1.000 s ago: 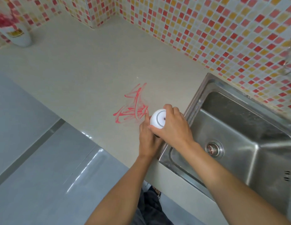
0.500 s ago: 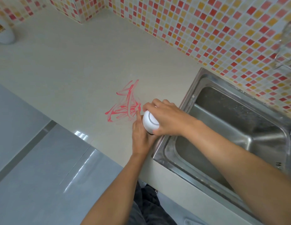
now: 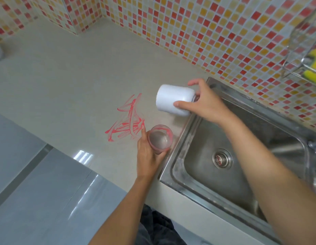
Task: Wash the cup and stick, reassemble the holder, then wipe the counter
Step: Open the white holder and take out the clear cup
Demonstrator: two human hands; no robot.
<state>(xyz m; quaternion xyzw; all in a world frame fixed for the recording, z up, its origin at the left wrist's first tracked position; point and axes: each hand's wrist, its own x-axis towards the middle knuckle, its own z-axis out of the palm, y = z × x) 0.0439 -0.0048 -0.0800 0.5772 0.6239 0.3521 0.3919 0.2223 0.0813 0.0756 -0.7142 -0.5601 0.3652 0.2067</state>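
Observation:
My right hand (image 3: 205, 103) grips a white cylindrical holder (image 3: 173, 99), tipped on its side above the counter beside the sink's left rim. My left hand (image 3: 147, 153) is wrapped around a small clear cup (image 3: 160, 138) with pink residue on its rim, held upright at the counter's front near the sink corner. A red smear (image 3: 128, 121) is spread on the beige counter (image 3: 69, 85) just left of both hands. No stick is visible.
A stainless steel sink (image 3: 233, 156) with a drain strainer (image 3: 222, 159) lies to the right. A wire rack with a yellow sponge (image 3: 312, 75) hangs on the mosaic-tiled wall at the upper right. Grey floor lies below the counter edge.
The two hands have come apart: the right has lifted the white holder up and to the right, tipping it sideways, and the clear cup now shows in the left hand.

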